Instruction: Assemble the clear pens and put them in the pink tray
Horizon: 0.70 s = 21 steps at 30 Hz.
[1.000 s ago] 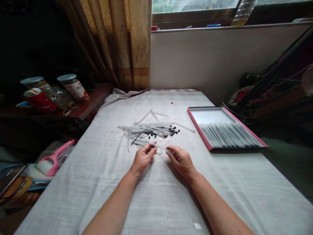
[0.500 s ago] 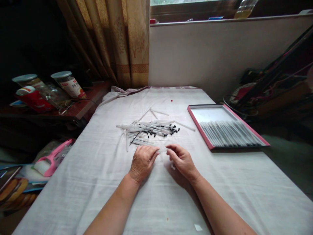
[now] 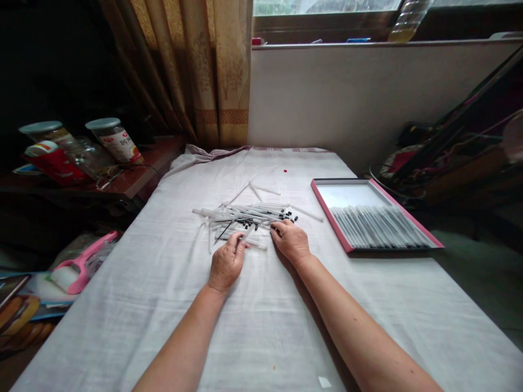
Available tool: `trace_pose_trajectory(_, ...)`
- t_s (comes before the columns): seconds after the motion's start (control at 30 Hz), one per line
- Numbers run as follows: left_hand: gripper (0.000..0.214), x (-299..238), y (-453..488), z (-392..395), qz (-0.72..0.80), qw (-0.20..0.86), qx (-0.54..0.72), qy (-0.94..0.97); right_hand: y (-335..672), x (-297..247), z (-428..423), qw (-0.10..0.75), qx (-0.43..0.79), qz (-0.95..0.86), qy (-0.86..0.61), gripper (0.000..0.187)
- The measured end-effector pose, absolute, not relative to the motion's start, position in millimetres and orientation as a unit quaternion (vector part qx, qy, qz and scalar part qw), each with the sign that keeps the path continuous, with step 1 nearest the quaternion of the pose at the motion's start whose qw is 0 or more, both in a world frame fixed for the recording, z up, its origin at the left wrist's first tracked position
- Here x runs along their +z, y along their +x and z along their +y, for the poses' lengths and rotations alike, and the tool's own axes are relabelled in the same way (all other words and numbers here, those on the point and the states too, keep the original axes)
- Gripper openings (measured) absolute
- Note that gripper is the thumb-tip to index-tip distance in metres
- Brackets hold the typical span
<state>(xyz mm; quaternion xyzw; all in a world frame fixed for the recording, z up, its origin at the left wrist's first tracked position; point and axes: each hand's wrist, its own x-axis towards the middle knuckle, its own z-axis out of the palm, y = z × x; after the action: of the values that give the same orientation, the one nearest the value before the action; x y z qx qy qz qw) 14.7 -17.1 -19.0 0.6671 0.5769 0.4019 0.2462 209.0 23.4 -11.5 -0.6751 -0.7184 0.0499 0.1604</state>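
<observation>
A loose pile of clear plastic pen tubes with black tips [image 3: 249, 215] lies on a table under a white cloth [image 3: 261, 316]. My left hand [image 3: 226, 262] rests at the pile's near edge, its fingers curled around one clear tube [image 3: 246, 234]. My right hand [image 3: 291, 240] reaches into the pile's right side, fingers bent down onto the tubes there; what they grip is hidden. A red-edged tray [image 3: 327, 209] to the right holds a neat row of clear tubes [image 3: 378, 226].
A small red bit [image 3: 285, 171] lies far back on the cloth. On the dark side table at left stand jars [image 3: 114, 139] and a red packet [image 3: 53, 163]. A pink lint roller [image 3: 84, 264] lies lower left. Curtain, wall and window sill stand behind.
Both hands have moved forward from the bare cloth to the pile. The right hand went furthest, up to the pile's right side. The left hand now has a tube in its fingers.
</observation>
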Motion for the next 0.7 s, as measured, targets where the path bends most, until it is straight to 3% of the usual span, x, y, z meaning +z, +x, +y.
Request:
trace_pose_trajectory(0.2,0.02,-22,15,-11,0.566,0.246,0.371,0.694,204,-14,31,0.167,0.06,-0.726,-0.665,0.024)
trace_pose_trajectory(0.3,0.021,-25,14,-9,0.568,0.241,0.371,0.694,206,-17,34,0.212,0.086,-0.719,-0.656,0.021)
trace_pose_trajectory(0.43,0.018,-28,14,-8,0.566,0.223,0.367,0.704,218,-23,25,0.378,0.159,-0.671,-0.618,0.018)
trace_pose_trajectory(0.57,0.018,-27,15,-10,0.543,0.203,0.376,0.723,231,-23,5,0.56,0.301,-0.501,-0.587,0.026)
trace_pose_trajectory(0.7,0.02,-26,15,-13,0.513,0.187,0.388,0.742,239,-18,-5,0.665,0.375,-0.342,-0.547,0.035)
